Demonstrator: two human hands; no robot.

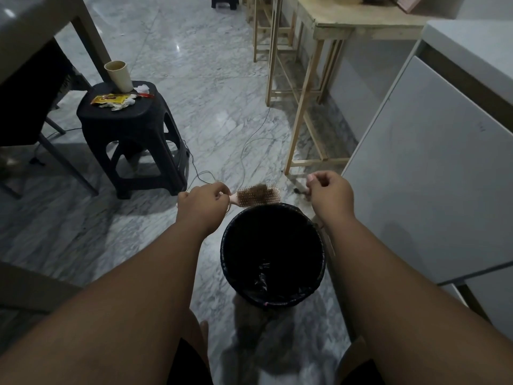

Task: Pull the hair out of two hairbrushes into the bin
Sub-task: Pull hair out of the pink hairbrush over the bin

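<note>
Left hand (201, 202) — closed around the pale pink handle of the oval pink hairbrush with light bristles (256, 195), holding it level, bristles facing up, just past the far rim of the round black bin lined with a black plastic bag (273, 255).

Right hand (329, 190) — curled into a loose fist to the right of the brush and clear of it, fingertips pinched together; whether it is gripping strands cannot be told, though a small dark wisp is showing just beneath it.

Hairbrush — a thick brown mat of hair is lying across the middle of the pad, with bare bristle tips showing at both ends. Judged from this, the first brush is only partly cleaned, most of the clump remaining to be pulled.

Second hairbrush — not visible anywhere, so that half of the task looks untouched.

Bin — standing on the grey marble floor (216, 87) between the forearms; its inside is too dark to show whether any hair is lying there.

Surroundings — a black plastic stool (133, 134) carrying a beige cup (119, 76) and crumpled wrappers is standing to the left.
</note>
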